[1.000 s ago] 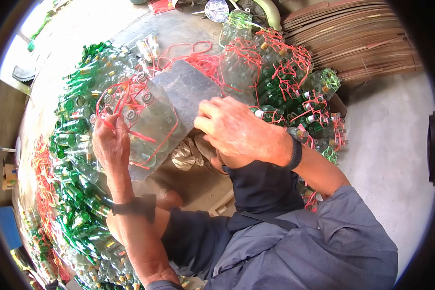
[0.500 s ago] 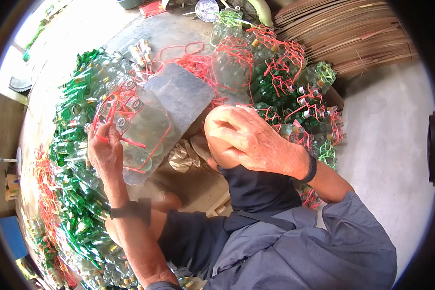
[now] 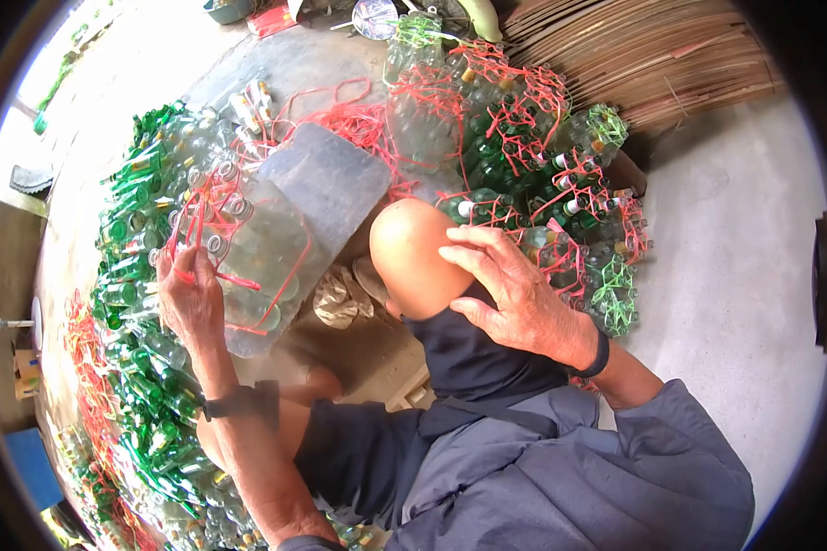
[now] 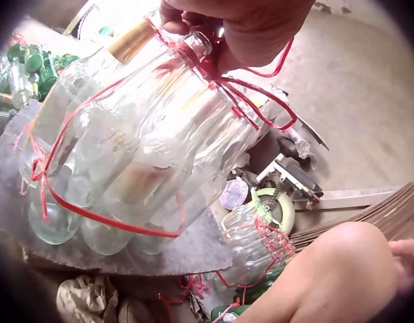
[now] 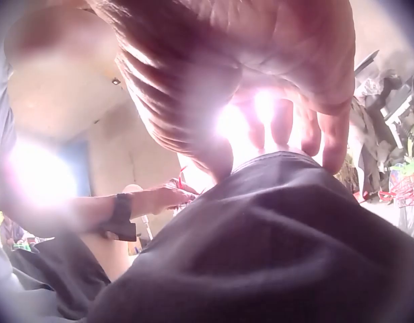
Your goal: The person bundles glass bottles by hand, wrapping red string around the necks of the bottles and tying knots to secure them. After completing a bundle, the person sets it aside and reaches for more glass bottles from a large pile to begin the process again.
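Observation:
My left hand (image 3: pixel 191 298) grips red plastic strap at the necks of a bundle of clear glass bottles (image 3: pixel 271 234). In the left wrist view the fingers curl round the strap beside a bottle mouth (image 4: pixel 199 46). A loop of the same red strap (image 4: pixel 113 225) runs round the lower part of the bottles. The bundle is tilted over a flat grey board (image 3: pixel 335 174), its bases close over the board. My right hand (image 3: pixel 524 303), fingers loosely spread and holding nothing, is at my bare knee (image 3: pixel 412 253) and dark trouser leg (image 5: pixel 274 222).
Loose green bottles (image 3: pixel 129 294) are massed on the left. Strapped bottle bundles (image 3: pixel 501 156) stand at the right, near stacked flat brown sheets (image 3: pixel 652 55). A heap of red strap (image 3: pixel 363 124) lies behind the board; crumpled brown paper (image 3: pixel 340 298) sits below it.
My right hand has drawn back from in front of the board to my knee, its fingers opening out. The left hand keeps its grip on the strap, and the view has shifted slightly.

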Motion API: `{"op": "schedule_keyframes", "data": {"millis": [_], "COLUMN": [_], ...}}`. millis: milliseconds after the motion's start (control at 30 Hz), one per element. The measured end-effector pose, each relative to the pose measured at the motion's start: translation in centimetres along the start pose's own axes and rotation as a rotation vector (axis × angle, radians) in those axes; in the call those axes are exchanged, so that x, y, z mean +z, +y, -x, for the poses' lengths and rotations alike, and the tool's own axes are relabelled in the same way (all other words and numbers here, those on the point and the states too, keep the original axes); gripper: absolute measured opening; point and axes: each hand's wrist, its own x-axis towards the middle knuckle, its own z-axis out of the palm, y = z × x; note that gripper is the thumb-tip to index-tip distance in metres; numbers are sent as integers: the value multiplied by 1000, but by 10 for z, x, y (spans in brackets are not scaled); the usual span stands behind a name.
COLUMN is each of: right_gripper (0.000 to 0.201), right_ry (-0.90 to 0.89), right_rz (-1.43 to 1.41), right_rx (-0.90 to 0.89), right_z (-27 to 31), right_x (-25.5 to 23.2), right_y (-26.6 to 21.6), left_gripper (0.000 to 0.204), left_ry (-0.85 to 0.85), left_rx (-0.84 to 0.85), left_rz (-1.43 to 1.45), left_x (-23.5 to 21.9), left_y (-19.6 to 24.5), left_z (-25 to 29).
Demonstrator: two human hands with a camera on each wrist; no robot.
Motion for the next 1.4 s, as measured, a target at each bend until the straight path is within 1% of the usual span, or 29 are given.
{"op": "schedule_keyframes", "data": {"millis": [133, 267, 367, 433, 467, 500, 567, 700, 733, 933, 1067, 1133, 1233, 1267, 1400], "right_gripper": [66, 70, 71, 72, 72, 73, 72, 72, 72, 72, 71, 71, 70, 70, 69], "right_ry": [10, 29, 43, 48, 46, 43, 54, 79, 79, 81, 88, 89, 95, 98, 105], "right_rz": [15, 56, 76, 75, 79, 82, 80, 82, 81, 92, 98, 96, 103, 93, 82], "right_rx": [21, 31, 30, 32, 34, 36, 29, 27, 25, 24, 21, 27, 27, 28, 36], "right_z": [9, 16, 16, 16, 17, 17, 16, 15, 15, 15, 15, 14, 15, 15, 16], "right_x": [2, 10, 14, 15, 16, 17, 19, 22, 22, 22, 24, 25, 25, 25, 28], "right_y": [-2, -5, -7, -6, -6, -6, -5, -4, -4, -5, -4, -4, -5, -4, -3], "left_gripper": [14, 13, 9, 8, 8, 8, 7, 7, 7, 7, 8, 8, 9, 10, 14], "left_ry": [25, 28, -5, 22, 30, 32, 23, 67, 58, 69, 81, 85, 66, 51, 33], "left_rx": [62, 55, 47, 114, 122, 123, 56, 130, 105, 83, 84, 112, 97, 65, 64], "left_rz": [25, 39, 77, 75, 78, 77, 98, 87, 64, 99, 94, 86, 68, 71, 72], "left_x": [4, 3, 1, 3, 3, 3, 2, 4, 4, 6, 9, 10, 9, 9, 8], "left_y": [-7, -5, -3, -4, -4, -2, 0, -4, -5, -5, -7, -10, -9, -8, -11], "left_z": [0, 1, 1, 1, 1, 2, 2, 1, 2, 2, 2, 2, 2, 2, 2]}}
